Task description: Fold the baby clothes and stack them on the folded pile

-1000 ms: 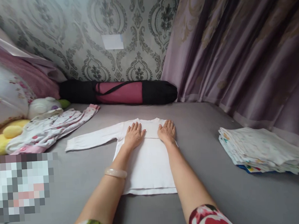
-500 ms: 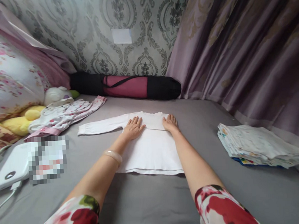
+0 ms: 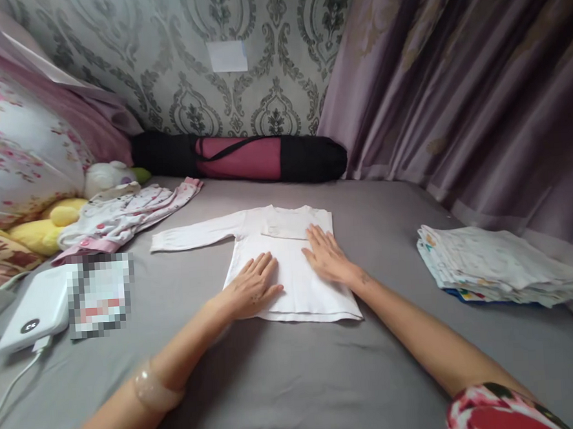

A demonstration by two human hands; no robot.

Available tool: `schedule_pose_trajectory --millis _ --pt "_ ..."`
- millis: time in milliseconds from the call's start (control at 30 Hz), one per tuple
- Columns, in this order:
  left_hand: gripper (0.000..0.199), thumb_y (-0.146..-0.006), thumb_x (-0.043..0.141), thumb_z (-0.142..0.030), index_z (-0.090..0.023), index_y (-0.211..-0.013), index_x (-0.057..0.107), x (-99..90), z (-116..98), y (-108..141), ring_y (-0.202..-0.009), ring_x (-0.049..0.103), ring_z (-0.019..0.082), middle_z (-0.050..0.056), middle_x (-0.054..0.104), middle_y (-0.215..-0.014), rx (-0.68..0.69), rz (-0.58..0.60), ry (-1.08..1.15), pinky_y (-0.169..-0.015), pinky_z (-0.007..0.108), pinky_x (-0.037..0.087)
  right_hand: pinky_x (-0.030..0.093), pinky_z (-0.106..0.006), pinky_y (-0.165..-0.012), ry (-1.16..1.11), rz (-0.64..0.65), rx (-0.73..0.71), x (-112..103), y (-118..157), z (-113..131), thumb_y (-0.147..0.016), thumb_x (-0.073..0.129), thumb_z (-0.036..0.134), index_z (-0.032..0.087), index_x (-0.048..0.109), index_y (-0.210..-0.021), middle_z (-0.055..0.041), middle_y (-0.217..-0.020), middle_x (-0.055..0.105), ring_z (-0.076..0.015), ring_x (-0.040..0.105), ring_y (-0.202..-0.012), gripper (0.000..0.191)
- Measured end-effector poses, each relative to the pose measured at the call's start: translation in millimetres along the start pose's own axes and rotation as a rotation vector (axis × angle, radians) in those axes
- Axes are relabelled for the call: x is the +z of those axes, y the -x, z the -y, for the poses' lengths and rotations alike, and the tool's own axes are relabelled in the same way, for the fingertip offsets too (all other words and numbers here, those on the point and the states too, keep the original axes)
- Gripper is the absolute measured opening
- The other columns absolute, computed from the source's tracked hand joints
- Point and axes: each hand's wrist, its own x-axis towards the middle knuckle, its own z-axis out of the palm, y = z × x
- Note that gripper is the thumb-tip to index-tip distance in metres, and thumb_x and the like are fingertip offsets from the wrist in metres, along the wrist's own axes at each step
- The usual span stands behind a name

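A white long-sleeved shirt (image 3: 289, 266) lies flat on the grey bed sheet (image 3: 297, 382). Its left sleeve (image 3: 195, 233) stretches out to the side, while the right sleeve (image 3: 287, 227) is folded across the chest. My left hand (image 3: 254, 284) rests flat on the lower left part of the shirt, fingers spread. Flat on the right side, just below the folded sleeve, is my right hand (image 3: 326, 254), its fingers also apart. Neither hand grips the cloth.
To the right sits a stack of folded cloths (image 3: 503, 263). On the left are a white power bank (image 3: 42, 307) with a cable, a blurred packet (image 3: 104, 293), patterned baby clothes (image 3: 121, 215) and plush toys (image 3: 40, 233). A black and maroon long bag (image 3: 239, 158) lies along the wall.
My left hand has slid from the shirt's shoulder down toward its hem. My right hand has moved from the other shoulder down and slightly inward over the shirt.
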Motion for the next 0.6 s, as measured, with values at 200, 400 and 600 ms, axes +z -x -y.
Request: schedule_pose_trajectory --millis 200,400,600 --pt "0.067 -0.098 0.022 -0.057 -0.017 -0.151 0.028 0.6 -11 19 -0.148 0.012 0.023 0.013 0.019 -0.159 0.055 0.034 0.056 -0.120 0.044 0.012 0.002 -0.045 -0.121 -0.084 0.162 -0.181 -4 66 23 -0.100 0.025 0.047 0.016 0.021 -0.154 -0.0081 -0.161 0.007 -0.0210 0.002 -0.149 0.062" --pt "0.065 -0.096 0.030 -0.057 -0.022 -0.151 0.029 -5.2 -7 26 -0.148 0.013 0.024 0.010 0.018 -0.159 0.066 0.054 0.094 -0.120 0.045 0.013 -0.001 -0.042 -0.121 -0.180 0.267 -0.281 -21 99 19 -0.101 0.027 0.044 0.023 0.020 -0.155 -0.0036 -0.162 0.007 -0.0184 0.002 -0.149 0.058" --pt "0.057 -0.089 0.045 -0.058 -0.027 -0.137 0.054 -37.2 -1 15 -0.135 0.044 0.027 0.007 0.048 -0.146 0.044 0.097 0.276 -0.109 0.037 0.036 0.015 -0.036 -0.120 -0.351 0.477 -0.321 -50 78 5 -0.096 0.040 0.046 0.025 0.046 -0.144 -0.0026 -0.158 0.026 -0.0205 0.022 -0.146 0.053"
